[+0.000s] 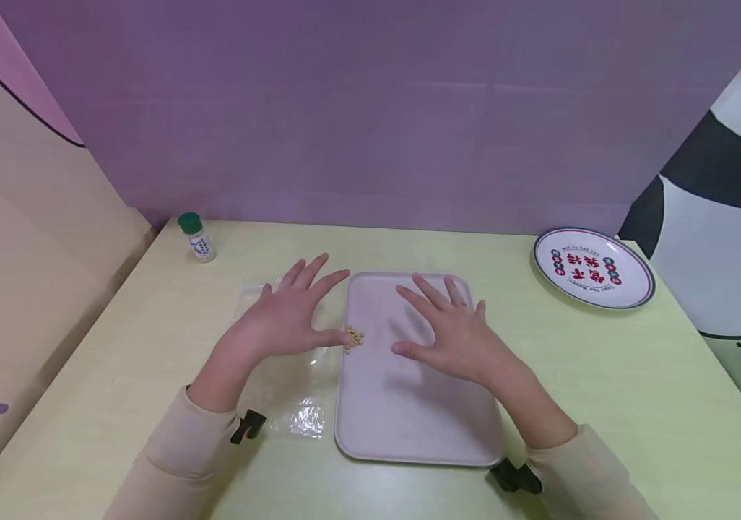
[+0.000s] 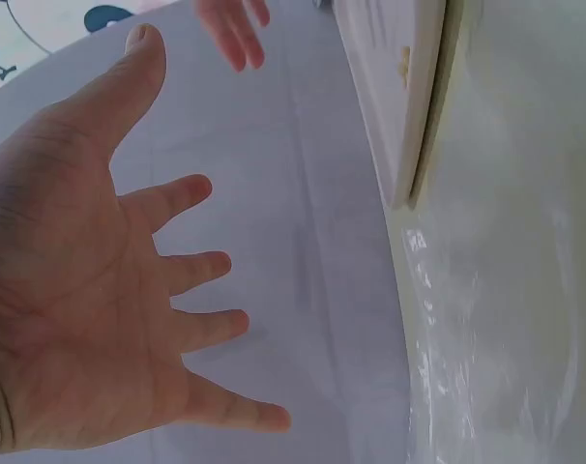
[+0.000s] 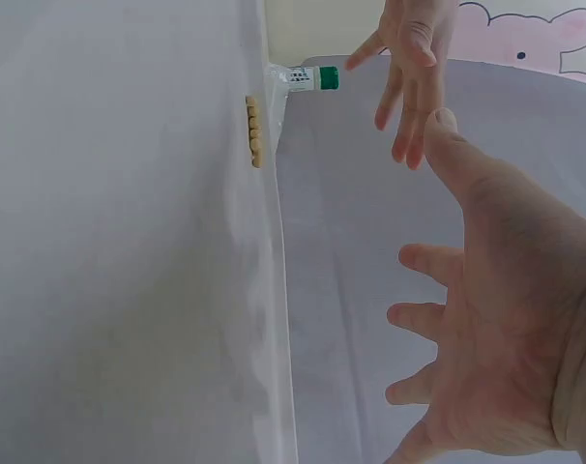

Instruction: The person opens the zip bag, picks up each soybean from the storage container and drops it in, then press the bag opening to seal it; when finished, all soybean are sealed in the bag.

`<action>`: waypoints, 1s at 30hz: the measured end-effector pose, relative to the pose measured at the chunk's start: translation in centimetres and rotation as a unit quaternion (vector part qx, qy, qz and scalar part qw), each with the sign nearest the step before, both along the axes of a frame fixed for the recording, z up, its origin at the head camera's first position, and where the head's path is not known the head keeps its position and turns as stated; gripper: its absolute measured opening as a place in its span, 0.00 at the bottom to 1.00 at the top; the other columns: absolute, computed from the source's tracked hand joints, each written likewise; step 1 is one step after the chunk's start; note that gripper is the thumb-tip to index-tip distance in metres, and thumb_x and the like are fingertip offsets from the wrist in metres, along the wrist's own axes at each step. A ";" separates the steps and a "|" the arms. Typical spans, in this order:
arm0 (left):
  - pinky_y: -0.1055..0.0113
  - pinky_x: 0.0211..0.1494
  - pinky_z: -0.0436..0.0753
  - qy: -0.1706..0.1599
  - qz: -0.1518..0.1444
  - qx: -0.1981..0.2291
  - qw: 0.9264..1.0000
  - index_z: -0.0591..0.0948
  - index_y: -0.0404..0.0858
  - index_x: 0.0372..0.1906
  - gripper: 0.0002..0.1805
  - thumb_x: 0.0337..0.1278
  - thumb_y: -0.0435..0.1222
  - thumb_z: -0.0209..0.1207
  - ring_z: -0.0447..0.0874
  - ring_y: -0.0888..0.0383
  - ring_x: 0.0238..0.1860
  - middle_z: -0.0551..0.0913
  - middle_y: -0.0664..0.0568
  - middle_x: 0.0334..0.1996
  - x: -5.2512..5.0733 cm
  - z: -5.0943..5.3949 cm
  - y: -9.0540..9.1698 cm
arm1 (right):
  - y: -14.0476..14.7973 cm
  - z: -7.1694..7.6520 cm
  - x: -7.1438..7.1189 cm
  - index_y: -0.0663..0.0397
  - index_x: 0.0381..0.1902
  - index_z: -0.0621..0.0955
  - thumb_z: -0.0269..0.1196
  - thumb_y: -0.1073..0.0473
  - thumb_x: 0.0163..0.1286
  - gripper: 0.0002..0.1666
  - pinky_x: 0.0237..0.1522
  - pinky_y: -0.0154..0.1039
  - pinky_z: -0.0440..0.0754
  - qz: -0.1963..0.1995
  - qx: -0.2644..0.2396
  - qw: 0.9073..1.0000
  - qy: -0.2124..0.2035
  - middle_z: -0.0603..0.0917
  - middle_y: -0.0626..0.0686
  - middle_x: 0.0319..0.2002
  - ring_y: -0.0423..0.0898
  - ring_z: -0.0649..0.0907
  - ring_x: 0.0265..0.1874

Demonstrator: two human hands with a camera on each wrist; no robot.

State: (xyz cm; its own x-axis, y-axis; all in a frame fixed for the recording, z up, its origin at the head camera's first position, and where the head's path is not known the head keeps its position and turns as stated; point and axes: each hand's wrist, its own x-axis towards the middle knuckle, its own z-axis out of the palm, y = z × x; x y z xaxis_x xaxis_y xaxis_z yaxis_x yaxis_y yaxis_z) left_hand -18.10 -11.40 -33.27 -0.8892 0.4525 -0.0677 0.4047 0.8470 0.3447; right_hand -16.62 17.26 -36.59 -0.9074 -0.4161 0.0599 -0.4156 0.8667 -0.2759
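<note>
Both hands hover with fingers spread and hold nothing. My left hand (image 1: 286, 318) is over the clear plastic bag (image 1: 279, 404), its thumb reaching over the left edge of the pale tray (image 1: 419, 426). Above the tray's right half is my right hand (image 1: 458, 336). A small cluster of yellowish bean-like pieces (image 1: 355, 337) lies at the tray's left edge, partly behind the left thumb. In the right wrist view these pieces (image 3: 254, 131) sit in a row along the tray's edge. The left wrist view shows the bare left palm (image 2: 90, 280).
A small jar (image 1: 200, 244) with a green lid stands at the back left of the table. At the back right lies an oval white plate (image 1: 594, 296) with red characters and a dark rim. A purple backdrop (image 1: 370, 115) rises behind the table.
</note>
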 end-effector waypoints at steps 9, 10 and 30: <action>0.23 0.66 0.58 0.002 0.007 0.016 1.000 0.57 0.56 0.81 0.51 0.56 0.64 0.64 0.41 0.40 0.80 0.44 0.49 0.82 -1.0 -0.5 -1.3 | -0.1 0.0 -0.4 0.33 0.80 0.59 0.59 0.23 0.64 0.52 0.58 0.86 0.48 0.013 -0.018 0.999 -0.027 0.52 0.48 0.81 0.70 0.48 0.77; 0.24 0.65 0.59 0.002 0.007 0.020 1.000 0.57 0.55 0.81 0.50 0.56 0.63 0.65 0.42 0.39 0.79 0.45 0.48 0.81 -1.2 -0.6 -1.5 | -0.1 0.1 -0.5 0.32 0.80 0.59 0.59 0.24 0.65 0.52 0.59 0.86 0.48 0.014 -0.022 0.999 -0.032 0.52 0.47 0.81 0.69 0.48 0.77; 0.33 0.70 0.63 -0.012 0.042 0.066 0.997 0.59 0.47 0.80 0.47 0.61 0.58 0.64 0.47 0.39 0.78 0.51 0.42 0.80 -2.6 -2.3 -4.9 | -2.8 -0.3 -2.9 0.42 0.79 0.62 0.58 0.31 0.71 0.46 0.71 0.67 0.57 0.088 -0.085 0.989 -0.078 0.59 0.51 0.78 0.63 0.58 0.76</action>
